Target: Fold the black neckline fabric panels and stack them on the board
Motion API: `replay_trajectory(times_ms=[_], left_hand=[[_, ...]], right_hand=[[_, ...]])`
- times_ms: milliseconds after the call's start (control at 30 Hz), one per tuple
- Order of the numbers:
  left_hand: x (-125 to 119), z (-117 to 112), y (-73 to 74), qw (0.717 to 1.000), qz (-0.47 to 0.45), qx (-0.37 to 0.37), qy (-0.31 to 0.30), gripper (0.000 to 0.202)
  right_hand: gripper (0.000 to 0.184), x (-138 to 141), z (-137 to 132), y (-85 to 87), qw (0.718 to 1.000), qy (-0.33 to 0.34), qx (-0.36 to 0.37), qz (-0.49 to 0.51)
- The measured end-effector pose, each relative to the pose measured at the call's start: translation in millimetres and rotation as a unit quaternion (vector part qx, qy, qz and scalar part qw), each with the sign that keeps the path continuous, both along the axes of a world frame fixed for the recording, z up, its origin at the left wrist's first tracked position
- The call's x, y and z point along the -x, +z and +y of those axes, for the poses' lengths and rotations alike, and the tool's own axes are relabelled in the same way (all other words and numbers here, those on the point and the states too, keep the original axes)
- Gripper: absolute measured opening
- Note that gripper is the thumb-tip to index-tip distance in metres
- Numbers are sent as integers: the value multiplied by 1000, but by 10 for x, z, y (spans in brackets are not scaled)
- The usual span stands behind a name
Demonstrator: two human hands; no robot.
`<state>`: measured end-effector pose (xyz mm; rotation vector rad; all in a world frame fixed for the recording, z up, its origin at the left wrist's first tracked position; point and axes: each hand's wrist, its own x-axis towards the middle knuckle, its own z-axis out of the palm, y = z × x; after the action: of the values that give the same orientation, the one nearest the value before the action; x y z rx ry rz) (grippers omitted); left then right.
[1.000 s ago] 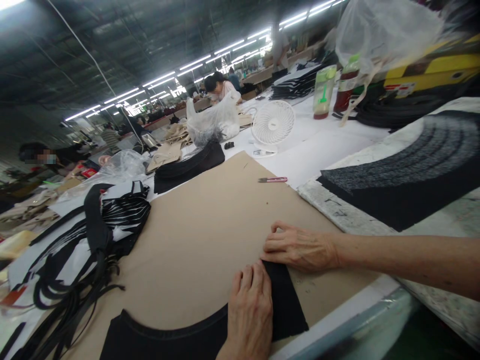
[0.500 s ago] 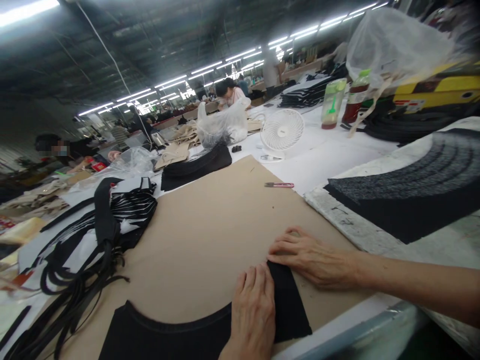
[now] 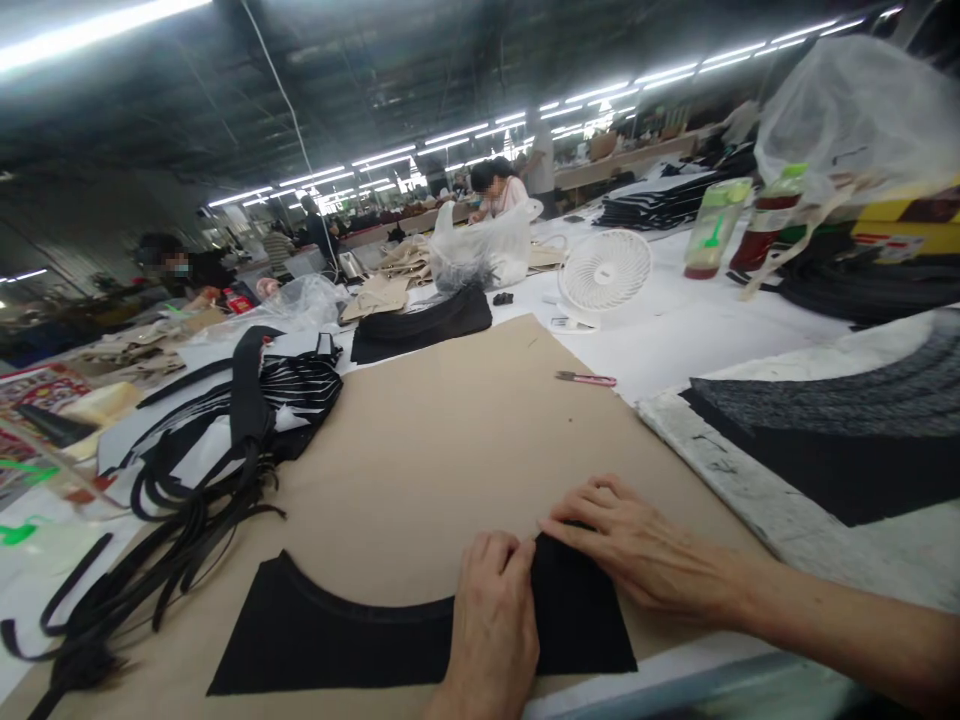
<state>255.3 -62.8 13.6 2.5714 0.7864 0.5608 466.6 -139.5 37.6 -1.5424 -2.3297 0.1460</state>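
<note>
Bench (image 3: pixel 690 310) under strip lights (image 3: pixel 90 35) bears tan sheet (image 3: pixel 420 440), black cloth (image 3: pixel 337 640) on its near part, left hand (image 3: pixel 495 605) across cloth, right hand (image 3: pixel 626 545) at a corner, either's grip indeterminable, cloth beneath hidden, far workers (image 3: pixel 510 195) blurred.

No legible text or numbers
</note>
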Motion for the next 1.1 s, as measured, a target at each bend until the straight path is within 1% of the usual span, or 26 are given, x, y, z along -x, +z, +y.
replay_trajectory(times_ms=[67,133,200,233,300,367,400,433,467,533,567,633,700,767,833,867,900,933,1000,1033,1067,1100], left_hand=[[11,-51,-42,998,30,-45,-7,42],[16,-82,-74,995,50,-80,-8,45],[20,-85,-71,995,51,-82,-14,46],[26,-72,-53,997,41,-65,-16,46],[62,-10,11,1000,-7,8,-2,42],[154,96,94,992,-76,91,38,38],[223,155,135,986,-106,116,64,35],[307,209,169,981,-126,121,88,34],[399,248,195,980,-134,104,106,34],[584,263,204,986,-116,32,112,37],[664,236,184,991,-95,-6,98,38],[778,132,94,994,-49,-71,61,40],[826,11,-42,992,-17,-120,39,40],[827,-80,-175,984,-9,-174,31,40],[811,-131,-244,977,-10,-210,26,39],[805,-145,-244,976,-9,-216,24,39],[806,-151,-218,978,-9,-207,25,39],[817,-149,-170,983,-9,-183,23,38],[881,-107,-29,996,-32,-85,23,35],[940,-57,52,997,-56,-26,42,32],[1021,18,130,994,-81,23,74,30],[1125,119,201,986,-99,54,120,30]], right_hand=[[44,60,4,-37,1000,-3,9,-10],[46,84,8,-66,1000,-8,6,-13],[48,82,13,-74,1000,-14,5,-8],[47,76,16,-70,1000,-18,10,-4],[43,63,21,-52,999,-27,17,0],[40,59,22,-32,999,-39,-1,-5],[41,66,20,-23,999,-43,-19,-12],[43,83,17,-17,998,-43,-38,-23],[45,111,12,-12,997,-38,-53,-35],[47,201,2,-12,996,-21,-68,-56],[46,259,-3,-20,996,-12,-69,-63],[43,379,-11,-56,996,-1,-60,-62],[39,469,-17,-119,998,5,-45,-54],[38,508,-23,-190,998,11,-42,-51],[40,508,-30,-247,997,15,-49,-60],[42,501,-34,-267,996,13,-53,-66],[42,494,-36,-285,996,13,-57,-73],[42,487,-37,-302,995,9,-61,-77],[40,466,-27,-358,994,10,-77,-72],[39,445,-13,-404,994,5,-90,-62],[40,413,10,-465,993,6,-107,-46],[43,369,43,-539,991,-17,-129,-23]])
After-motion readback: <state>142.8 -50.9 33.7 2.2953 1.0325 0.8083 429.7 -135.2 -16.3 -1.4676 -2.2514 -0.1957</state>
